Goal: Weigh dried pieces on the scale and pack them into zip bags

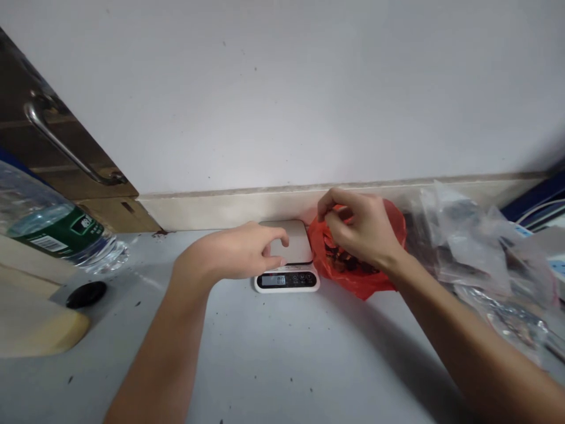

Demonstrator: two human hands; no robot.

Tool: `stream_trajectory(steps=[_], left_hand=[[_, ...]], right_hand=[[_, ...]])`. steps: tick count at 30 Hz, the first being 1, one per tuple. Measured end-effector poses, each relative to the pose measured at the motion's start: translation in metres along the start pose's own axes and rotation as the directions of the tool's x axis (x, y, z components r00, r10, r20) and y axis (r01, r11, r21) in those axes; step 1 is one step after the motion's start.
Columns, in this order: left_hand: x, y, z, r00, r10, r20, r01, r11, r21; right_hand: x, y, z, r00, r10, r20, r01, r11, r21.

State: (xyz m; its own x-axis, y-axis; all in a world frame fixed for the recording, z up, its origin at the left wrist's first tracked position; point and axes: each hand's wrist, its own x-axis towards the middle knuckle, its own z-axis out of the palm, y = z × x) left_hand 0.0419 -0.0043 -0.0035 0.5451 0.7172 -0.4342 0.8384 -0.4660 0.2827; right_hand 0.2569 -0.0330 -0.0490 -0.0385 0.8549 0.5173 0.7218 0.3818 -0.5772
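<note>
Head view shows the left hand (242,250) over the scale (299,252) near frame centre, thumb and forefinger apart. Just right of centre, the right hand (365,227) curls above the red bag (359,285); whether it pinches anything, I cannot tell.

A hand can pass over the near tabletop (256,353) between left forearm (163,353) and right forearm (459,333). The wall (309,106) bars the far side, a bottle (66,232) the left, a red bag (364,287) and clear bags (468,241) the right

We are seeing: white scale (296,253), black panel (289,280) | red bag (364,286), 3 o'clock of it | green-labelled bottle (66,231), 9 o'clock | dark-speckled grey tabletop (265,347), 6 o'clock
</note>
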Motion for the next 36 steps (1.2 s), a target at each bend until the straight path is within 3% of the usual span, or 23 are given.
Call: stream_trajectory(steps=[3,7,9,12,14,19,25,29,34,36], left_hand=[[-0.001,0.004,-0.002,1.0,0.007,0.003,-0.007,1.0,0.008],[-0.003,0.009,-0.003,1.0,-0.009,0.019,0.009,1.0,0.0],[-0.004,0.011,-0.002,1.0,-0.016,0.027,0.016,1.0,-0.004],[-0.004,0.017,0.0,0.999,-0.03,0.037,0.029,0.999,0.019],[-0.002,0.021,0.002,0.999,-0.021,0.038,0.019,0.999,0.029],[0.001,0.03,0.006,0.996,0.089,0.023,-0.089,0.996,0.0],[0.003,0.035,0.01,0.936,0.312,-0.163,-0.321,0.947,-0.028],[0.005,0.036,0.012,0.918,0.368,-0.149,-0.376,0.926,-0.031],[0.01,0.036,0.015,0.873,0.419,-0.25,-0.429,0.903,0.018],[0.013,0.036,0.018,0.855,0.432,-0.287,-0.436,0.898,0.052]], right_hand=[[0.006,-0.002,-0.01,0.992,-0.035,0.125,0.036,0.999,-0.01],[0.011,-0.002,-0.03,0.954,0.026,0.3,0.004,0.995,-0.1],[0.011,0.001,-0.041,0.889,0.053,0.455,0.017,0.989,-0.148],[0.008,0.008,-0.056,0.732,0.113,0.672,0.046,0.976,-0.214],[0.007,0.013,-0.064,0.695,0.152,0.703,0.05,0.965,-0.258],[0.005,0.021,-0.082,0.727,0.156,0.668,0.053,0.958,-0.281],[0.003,0.026,-0.091,0.729,0.161,0.665,0.032,0.963,-0.269],[0.003,0.03,-0.09,0.728,0.18,0.662,0.008,0.962,-0.271],[0.001,0.029,-0.089,0.735,0.185,0.653,-0.032,0.97,-0.239],[0.0,0.028,-0.09,0.854,0.09,0.513,0.02,0.979,-0.205]])
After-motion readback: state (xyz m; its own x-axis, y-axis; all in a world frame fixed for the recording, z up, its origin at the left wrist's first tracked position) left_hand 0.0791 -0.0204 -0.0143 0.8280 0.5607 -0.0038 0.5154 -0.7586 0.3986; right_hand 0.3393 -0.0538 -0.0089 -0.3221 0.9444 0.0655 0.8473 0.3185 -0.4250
